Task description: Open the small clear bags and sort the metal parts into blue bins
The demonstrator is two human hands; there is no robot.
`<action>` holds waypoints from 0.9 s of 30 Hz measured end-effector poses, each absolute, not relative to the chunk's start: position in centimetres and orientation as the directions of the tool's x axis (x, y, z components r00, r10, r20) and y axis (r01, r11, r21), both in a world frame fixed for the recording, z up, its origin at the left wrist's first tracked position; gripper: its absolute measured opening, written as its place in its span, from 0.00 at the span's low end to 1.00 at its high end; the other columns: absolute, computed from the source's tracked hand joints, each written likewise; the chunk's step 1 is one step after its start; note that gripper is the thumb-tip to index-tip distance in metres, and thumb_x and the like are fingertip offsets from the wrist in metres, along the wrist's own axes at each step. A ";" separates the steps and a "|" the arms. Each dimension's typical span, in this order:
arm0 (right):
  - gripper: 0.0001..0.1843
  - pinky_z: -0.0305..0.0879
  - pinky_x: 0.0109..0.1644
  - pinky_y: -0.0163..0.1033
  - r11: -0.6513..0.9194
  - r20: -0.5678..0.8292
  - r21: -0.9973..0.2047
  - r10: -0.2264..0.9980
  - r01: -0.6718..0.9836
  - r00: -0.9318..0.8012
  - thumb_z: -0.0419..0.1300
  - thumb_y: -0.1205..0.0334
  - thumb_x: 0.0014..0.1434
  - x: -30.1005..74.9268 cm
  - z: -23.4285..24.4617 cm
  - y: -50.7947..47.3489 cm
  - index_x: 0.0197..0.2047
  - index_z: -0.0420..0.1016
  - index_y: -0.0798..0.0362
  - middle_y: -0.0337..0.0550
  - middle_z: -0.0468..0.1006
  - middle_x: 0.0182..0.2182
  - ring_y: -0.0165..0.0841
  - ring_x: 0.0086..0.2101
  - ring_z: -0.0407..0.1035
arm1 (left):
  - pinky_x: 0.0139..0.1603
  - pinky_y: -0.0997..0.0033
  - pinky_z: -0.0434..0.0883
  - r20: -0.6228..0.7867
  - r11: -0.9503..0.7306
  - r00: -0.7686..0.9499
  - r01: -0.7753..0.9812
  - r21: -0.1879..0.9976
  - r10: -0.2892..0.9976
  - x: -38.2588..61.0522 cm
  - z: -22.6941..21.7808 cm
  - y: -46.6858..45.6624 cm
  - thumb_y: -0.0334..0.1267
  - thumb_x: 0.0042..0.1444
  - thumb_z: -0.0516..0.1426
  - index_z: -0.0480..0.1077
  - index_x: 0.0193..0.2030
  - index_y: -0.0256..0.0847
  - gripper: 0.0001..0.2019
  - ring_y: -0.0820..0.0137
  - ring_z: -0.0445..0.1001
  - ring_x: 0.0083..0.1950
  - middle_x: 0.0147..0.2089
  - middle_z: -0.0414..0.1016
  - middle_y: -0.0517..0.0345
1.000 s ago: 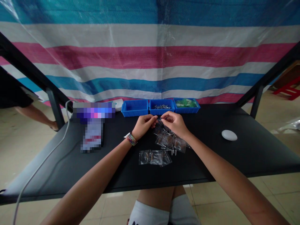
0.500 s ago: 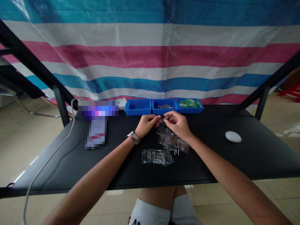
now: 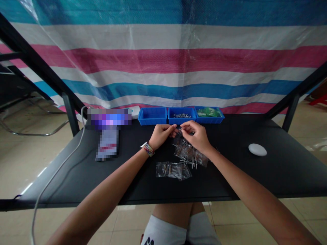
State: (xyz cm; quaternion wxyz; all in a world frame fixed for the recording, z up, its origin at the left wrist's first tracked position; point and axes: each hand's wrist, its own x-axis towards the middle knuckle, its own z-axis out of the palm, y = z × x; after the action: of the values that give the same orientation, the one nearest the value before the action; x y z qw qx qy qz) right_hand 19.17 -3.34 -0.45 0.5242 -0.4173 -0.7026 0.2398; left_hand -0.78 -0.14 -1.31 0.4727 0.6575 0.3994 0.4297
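My left hand and my right hand meet just in front of the blue bins, fingertips pinched close together. Between them shows a small clear plastic bag, partly covered by the fingers; its contents are too small to make out. Under and beside my right hand lies a pile of clear bags with brownish screw-like pieces inside. Loose silver rivets are scattered among these bags. Closer to the table's front edge lie several more filled clear bags, overlapping in a row.
Three blue bins stand at the back: a left bin, a middle bin holding metal pieces, and a right bin with green packets. A white oval object lies right on the black table. A white cable runs down the left.
The whole view has shifted slightly, so the scene sits a little farther right. Both hands keep their pinch at the same spot, with only small finger movement.
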 end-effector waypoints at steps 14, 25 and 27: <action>0.06 0.75 0.39 0.43 0.502 0.507 -0.793 0.858 0.346 -0.083 0.61 0.57 0.66 19.4 -0.7 -3.0 0.42 0.79 0.48 0.45 0.84 0.37 0.39 0.35 0.79 | 0.31 0.75 0.69 0.207 -0.248 0.396 0.055 0.967 0.895 -0.8 -1.1 -0.4 0.57 0.61 0.65 0.75 0.32 0.38 0.21 0.73 0.73 0.28 0.28 0.75 0.58; 0.04 0.74 0.39 0.41 0.486 0.487 -0.821 0.870 0.301 -0.075 0.63 0.59 0.63 19.4 -0.4 -3.2 0.40 0.77 0.49 0.42 0.82 0.33 0.37 0.32 0.78 | 0.29 0.73 0.69 0.199 -0.253 0.370 0.106 0.962 0.908 -0.5 -0.8 -0.5 0.66 0.62 0.60 0.74 0.29 0.39 0.29 0.72 0.71 0.26 0.24 0.74 0.58; 0.04 0.74 0.38 0.41 0.487 0.487 -0.821 0.870 0.298 -0.081 0.64 0.59 0.63 19.4 -0.3 -3.3 0.39 0.76 0.49 0.42 0.82 0.33 0.37 0.32 0.78 | 0.29 0.73 0.69 0.197 -0.249 0.376 0.095 0.964 0.906 -0.6 -0.9 -0.4 0.66 0.62 0.60 0.75 0.30 0.38 0.29 0.72 0.71 0.26 0.24 0.74 0.57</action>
State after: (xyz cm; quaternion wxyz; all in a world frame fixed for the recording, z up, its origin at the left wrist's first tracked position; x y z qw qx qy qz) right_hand 19.37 -3.30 -0.31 0.5261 -0.4271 -0.6832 0.2719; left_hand -0.60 -0.36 -0.86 0.4866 0.6716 0.3725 0.4163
